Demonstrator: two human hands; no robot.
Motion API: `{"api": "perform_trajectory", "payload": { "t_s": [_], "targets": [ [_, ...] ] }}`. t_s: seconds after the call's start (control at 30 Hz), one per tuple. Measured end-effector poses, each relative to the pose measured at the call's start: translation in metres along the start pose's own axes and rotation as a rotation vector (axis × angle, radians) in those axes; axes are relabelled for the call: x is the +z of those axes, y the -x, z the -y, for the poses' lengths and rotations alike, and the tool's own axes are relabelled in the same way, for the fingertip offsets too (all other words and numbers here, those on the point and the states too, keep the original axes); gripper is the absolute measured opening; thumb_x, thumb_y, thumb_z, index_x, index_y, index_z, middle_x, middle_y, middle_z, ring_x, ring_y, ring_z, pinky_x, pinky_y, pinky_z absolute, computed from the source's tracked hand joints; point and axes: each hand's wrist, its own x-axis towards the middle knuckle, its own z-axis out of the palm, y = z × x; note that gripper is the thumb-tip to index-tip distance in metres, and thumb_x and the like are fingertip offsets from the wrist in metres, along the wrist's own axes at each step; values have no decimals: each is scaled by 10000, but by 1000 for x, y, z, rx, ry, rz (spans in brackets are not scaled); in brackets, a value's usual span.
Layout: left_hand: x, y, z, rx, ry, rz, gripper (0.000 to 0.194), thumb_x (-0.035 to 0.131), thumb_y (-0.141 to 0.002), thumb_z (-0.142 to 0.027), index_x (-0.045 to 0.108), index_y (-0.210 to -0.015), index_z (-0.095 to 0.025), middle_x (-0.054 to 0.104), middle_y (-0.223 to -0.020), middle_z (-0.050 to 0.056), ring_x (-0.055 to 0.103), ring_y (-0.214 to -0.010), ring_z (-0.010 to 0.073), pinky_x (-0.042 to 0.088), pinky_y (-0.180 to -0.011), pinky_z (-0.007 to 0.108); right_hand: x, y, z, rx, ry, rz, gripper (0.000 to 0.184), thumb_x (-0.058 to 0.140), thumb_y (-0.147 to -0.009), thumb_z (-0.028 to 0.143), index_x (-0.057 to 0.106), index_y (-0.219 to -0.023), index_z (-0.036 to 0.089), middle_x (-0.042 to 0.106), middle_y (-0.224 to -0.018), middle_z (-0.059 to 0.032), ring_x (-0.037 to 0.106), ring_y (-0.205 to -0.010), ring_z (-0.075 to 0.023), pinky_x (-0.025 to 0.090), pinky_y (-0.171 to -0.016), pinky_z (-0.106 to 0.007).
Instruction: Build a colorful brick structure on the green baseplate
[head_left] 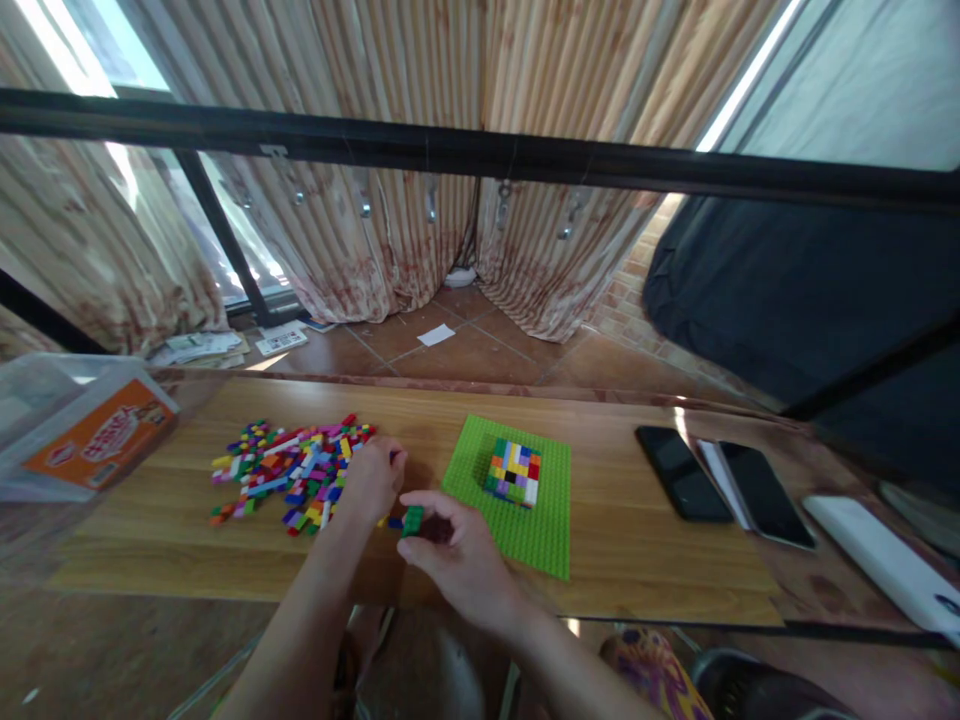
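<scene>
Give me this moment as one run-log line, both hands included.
right hand: pinching green brick | left hand: by loose brick pile, grip unclear | multicoloured brick build: on green baseplate

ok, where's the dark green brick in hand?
Head view, below and left of centre: the dark green brick is in the right hand, between thumb and finger, left of the light-green baseplate.

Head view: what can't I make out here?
All in the head view:
Left hand: anything within its grip, hidden by the hand itself.
Green brick: exact stud count, too small and blurred.
Multicolored brick build: far side, hidden by its own top.
Clear plastic box: left end, cut off by picture edge.
</scene>
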Motion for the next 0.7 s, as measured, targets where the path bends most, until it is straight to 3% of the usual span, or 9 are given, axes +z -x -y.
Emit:
{"api": "perform_trajectory", "payload": {
  "t_s": [0.17, 0.4, 0.47, 0.57, 0.7],
  "targets": [
    [3, 4, -2, 11, -119, 21, 220, 440, -832, -141, 660, -824, -146, 683, -911, 101, 640, -841, 207, 456, -755, 287, -35, 2, 10, -137, 237, -95, 393, 611, -762, 190, 646, -1149, 253, 615, -900, -10, 545, -744, -123, 455, -680, -270],
    [-3, 9, -10, -24, -200, 60, 223, 470, -822, -187, 686, -878, -190, 699, -992, 72, 652, -904, 235, 465, -771, 313, -145, -12, 9, -136, 167, -518, 435, 676, -706, 320, 609, -1120, 205, 674, -843, -23, 618, -742, -155, 515, -716, -329],
    [-7, 10, -13, -56, -224, 70, 225, 484, -821, -217, 698, -887, -205, 710, -978, 68, 650, -908, 243, 462, -749, 312, -167, -11, 2, -90, 199, -556, 496, 696, -665, 337, 596, -1126, 183, 669, -787, -20, 616, -687, -159, 518, -673, -333],
    [-11, 13, -16, -96, -247, 84, 221, 499, -814, -242, 711, -874, -222, 721, -943, 67, 647, -916, 256, 459, -736, 315, -181, -8, -9, -12, 270, -489, 452, 665, -674, 326, 608, -1094, 168, 683, -806, -41, 636, -700, -170, 521, -670, -333],
    [-13, 14, -22, -102, -256, 42, 248, 478, -844, -283, 714, -849, -209, 720, -916, 85, 650, -915, 272, 464, -754, 334, -181, -7, -15, 55, 517, -458, 361, 623, -708, 271, 663, -1057, 186, 696, -861, -49, 639, -727, -166, 508, -709, -323]
  ]
}}
